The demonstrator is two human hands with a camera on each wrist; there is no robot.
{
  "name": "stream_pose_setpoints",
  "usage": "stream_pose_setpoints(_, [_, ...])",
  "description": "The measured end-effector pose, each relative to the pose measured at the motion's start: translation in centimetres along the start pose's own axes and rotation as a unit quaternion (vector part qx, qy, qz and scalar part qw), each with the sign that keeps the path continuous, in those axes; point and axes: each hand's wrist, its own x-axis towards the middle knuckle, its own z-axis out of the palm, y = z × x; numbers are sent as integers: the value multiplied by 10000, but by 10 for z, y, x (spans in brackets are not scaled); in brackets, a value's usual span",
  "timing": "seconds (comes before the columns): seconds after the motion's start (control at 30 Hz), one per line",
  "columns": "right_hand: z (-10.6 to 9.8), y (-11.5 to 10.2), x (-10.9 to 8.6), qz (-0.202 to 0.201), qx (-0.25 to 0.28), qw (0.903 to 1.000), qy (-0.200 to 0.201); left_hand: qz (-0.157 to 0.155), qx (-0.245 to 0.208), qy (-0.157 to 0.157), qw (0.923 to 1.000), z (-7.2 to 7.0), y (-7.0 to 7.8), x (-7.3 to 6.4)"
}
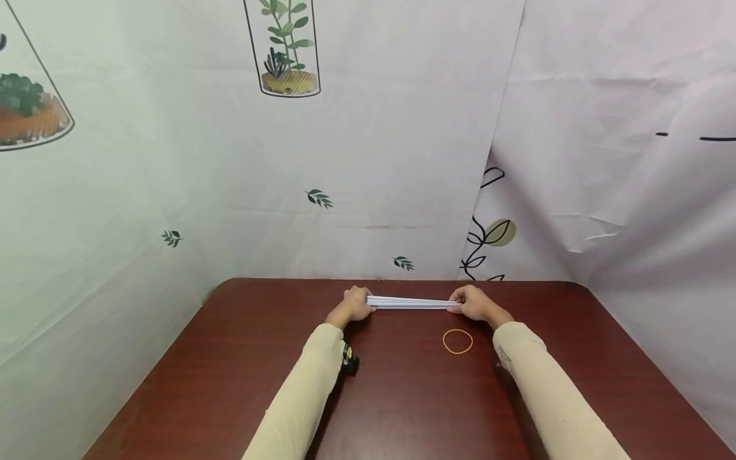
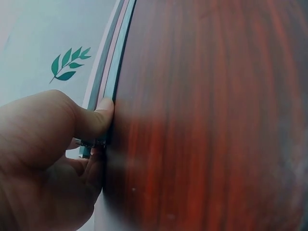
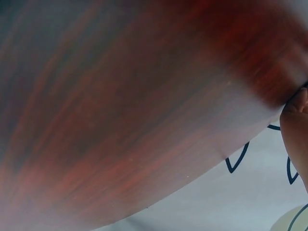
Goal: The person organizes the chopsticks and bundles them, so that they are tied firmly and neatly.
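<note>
A bundle of long, thin, whitish strips (image 1: 411,303) stretches between my two hands near the table's far edge. My left hand (image 1: 358,303) holds its left end. In the left wrist view the thumb (image 2: 102,117) presses on the strips (image 2: 115,62), with fingers curled behind; their exact kind is unclear. The right hand (image 1: 474,303) pinches the opposite end between thumb and fingers. Only a sliver of the right hand (image 3: 296,130) enters the right wrist view, where the strips do not show. A yellow rubber band (image 1: 444,345) lies on the table nearer me, below the right hand.
The dark red wooden table (image 1: 402,409) has rounded far corners. Behind and beside it hangs a pale cloth backdrop (image 1: 391,160) printed with plants. A small dark device (image 1: 350,361) sits at the left wrist.
</note>
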Motion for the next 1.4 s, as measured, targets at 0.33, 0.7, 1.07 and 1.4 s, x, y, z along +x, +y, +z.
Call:
stream_pose_setpoints(0.33, [0, -2, -1, -143, -187, 9997, -50, 114, -153, -96, 9998, -1, 3, -2])
stream_pose_setpoints(0.7, [3, -7, -3, 3, -567, 9977, -368, 399, 364, -256, 9982, 1, 3, -2])
stream_pose_setpoints(1.07, [-12, -18, -7, -121, -433, 9974, -566, 457, -58, 128, 9989, -9, 11, -9])
stream_pose_setpoints(1.4, [-15, -10, -15, -153, 1287, 9900, -564, 871, -587, 165, 9943, 22, -28, 25])
